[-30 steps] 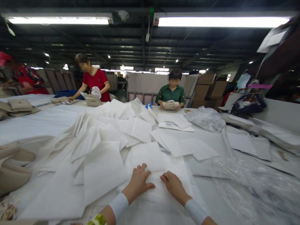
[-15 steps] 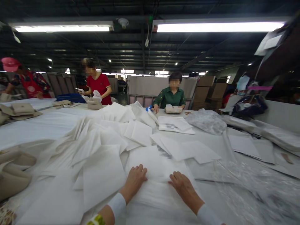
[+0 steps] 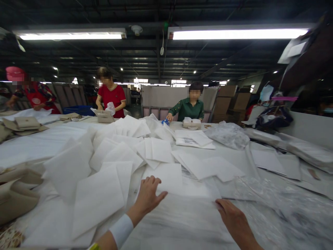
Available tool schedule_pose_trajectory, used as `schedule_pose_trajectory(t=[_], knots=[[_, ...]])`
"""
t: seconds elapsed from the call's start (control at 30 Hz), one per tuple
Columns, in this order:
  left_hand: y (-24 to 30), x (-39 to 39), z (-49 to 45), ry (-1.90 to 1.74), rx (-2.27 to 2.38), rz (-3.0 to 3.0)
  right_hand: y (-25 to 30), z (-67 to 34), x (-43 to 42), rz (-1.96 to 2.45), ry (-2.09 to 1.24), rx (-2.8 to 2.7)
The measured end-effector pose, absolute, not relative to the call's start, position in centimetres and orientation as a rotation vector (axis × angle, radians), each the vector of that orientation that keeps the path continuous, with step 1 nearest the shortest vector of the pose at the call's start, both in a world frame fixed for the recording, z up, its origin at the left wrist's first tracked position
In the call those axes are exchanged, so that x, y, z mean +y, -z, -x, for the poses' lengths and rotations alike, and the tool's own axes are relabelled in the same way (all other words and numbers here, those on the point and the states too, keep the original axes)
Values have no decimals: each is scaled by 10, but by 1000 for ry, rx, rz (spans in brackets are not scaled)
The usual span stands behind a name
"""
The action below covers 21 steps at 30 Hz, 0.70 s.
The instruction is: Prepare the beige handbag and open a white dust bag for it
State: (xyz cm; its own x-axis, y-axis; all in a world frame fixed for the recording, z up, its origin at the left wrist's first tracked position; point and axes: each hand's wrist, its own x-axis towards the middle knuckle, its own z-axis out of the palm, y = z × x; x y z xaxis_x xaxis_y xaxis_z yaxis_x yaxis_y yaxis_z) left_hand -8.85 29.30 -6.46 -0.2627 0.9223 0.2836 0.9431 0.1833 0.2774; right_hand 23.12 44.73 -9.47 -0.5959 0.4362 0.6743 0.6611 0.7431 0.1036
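My right hand [image 3: 235, 220] pinches the right edge of a thin white sheet [image 3: 182, 218] lying in front of me. Its fingertips hide exactly how much it has hold of. My left hand [image 3: 147, 196] is open, thumb spread from the fingers, at the far left side of that sheet. Just beyond its fingers lies a flat white square piece [image 3: 169, 175]. Left of this hand, a loose heap of white square pieces [image 3: 99, 198] fans across the table, some leaning on one another.
Crumpled clear plastic [image 3: 286, 208] covers the right side. Beige folded pieces [image 3: 18, 194] sit at the left edge. Across the table, a person in green [image 3: 191, 109] handles a wrapped bundle [image 3: 191, 122]; a person in red [image 3: 111, 99] and another in a pink cap [image 3: 33, 93] work farther left.
My right hand has moved right and nearer to me, with the sheet's edge. My left hand has shifted slightly left and its thumb has spread. White pieces at the left have shifted and spread.
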Motion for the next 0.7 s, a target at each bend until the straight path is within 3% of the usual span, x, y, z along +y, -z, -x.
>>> schedule_pose_trajectory(t=[0.4, 0.57, 0.7], knots=[[58, 337, -16, 708, -2256, 2231, 71, -195, 405, 777, 651, -2246], [67, 335, 21, 783, -2464, 2073, 60, -207, 393, 611, 592, -2293], [76, 312, 84, 1107, -2716, 1751, 83, -262, 394, 596, 493, -2333]])
